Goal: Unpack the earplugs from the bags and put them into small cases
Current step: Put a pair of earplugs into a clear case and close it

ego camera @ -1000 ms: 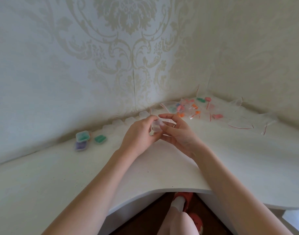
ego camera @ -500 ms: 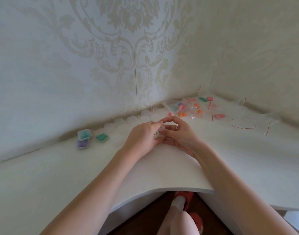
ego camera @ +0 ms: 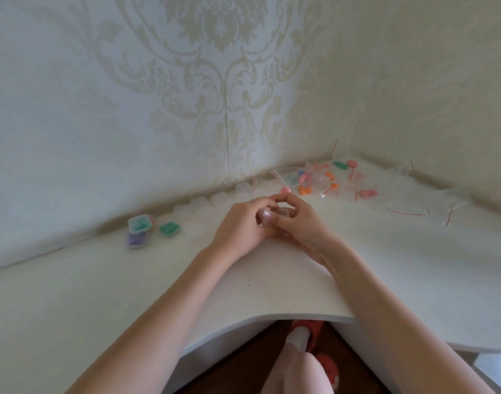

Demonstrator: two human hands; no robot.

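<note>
head | small clear case held between left hand and right hand, fingers curled round it above the bench | step: likely closing a filled case | next: set it by filled cases; bagged earplugs wait in wallpapered corner

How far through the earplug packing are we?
Done: three filled cases sit at left. In hand: left hand and right hand hold a clear case in a shared grip. Left: several bagged earplugs and a row of empty cases.
</note>
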